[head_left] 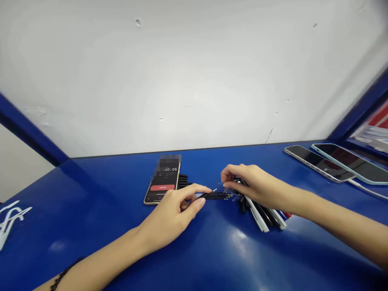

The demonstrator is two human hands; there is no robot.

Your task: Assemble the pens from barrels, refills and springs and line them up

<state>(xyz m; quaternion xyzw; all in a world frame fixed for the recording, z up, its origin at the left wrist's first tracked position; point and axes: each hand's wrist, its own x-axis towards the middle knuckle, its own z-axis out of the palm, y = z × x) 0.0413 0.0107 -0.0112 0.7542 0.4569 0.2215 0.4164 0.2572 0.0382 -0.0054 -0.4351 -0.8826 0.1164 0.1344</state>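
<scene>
My left hand pinches a black pen refill between thumb and forefinger, its pale metal tip pointing up and to the right. More black refills lie on the table just beyond these fingers. My right hand hovers over a small pile of thin springs, thumb and fingers curled together. Whether a spring sits in that pinch is too small to tell. Beneath the right hand, black and white pen barrels lie in a bundle, partly covered by it.
A phone with a running timer lies behind my left hand, with several black pen parts beside it. Two phones rest at the right, a white cable attached. White pieces lie far left. A white panel stands behind the blue table.
</scene>
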